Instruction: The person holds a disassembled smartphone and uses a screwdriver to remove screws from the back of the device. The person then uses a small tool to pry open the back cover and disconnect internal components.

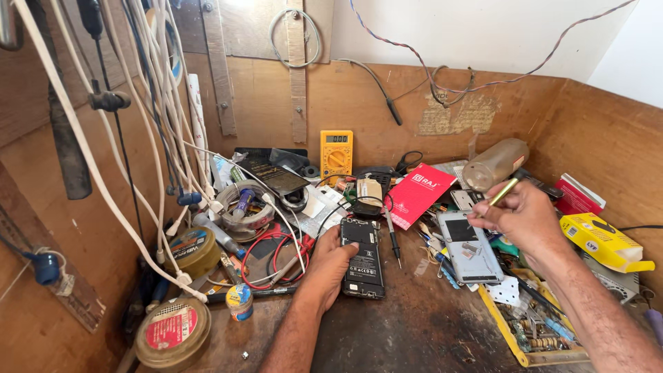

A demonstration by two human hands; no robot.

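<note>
From the head view, the left hand [330, 266] lies flat on the dark wooden surface [414, 331], fingers closed around the left edge of an opened black phone with its back cover off [362, 257], pinning it down. The phone's long axis runs away from the person, slightly tilted, and it sits directly under the left hand, well left of the right one. The right hand [526, 217] hovers above and to the right, pinched shut on a slim brass-coloured tool [503, 191] whose tip points down-left toward a grey slab-shaped phone lying face up [469, 247] just below it. The left hand is clearly the nearer to the black phone. Around them: a flat red cardboard packet with white lettering [418, 193] lies behind the phone; a yellow box with a dark label [602, 240] leans at the right wall, a red-and-white carton [577, 195] behind it; a yellow multimeter [336, 154] stands against the back board; a round tin with a red label [173, 331] sits near left.
</note>
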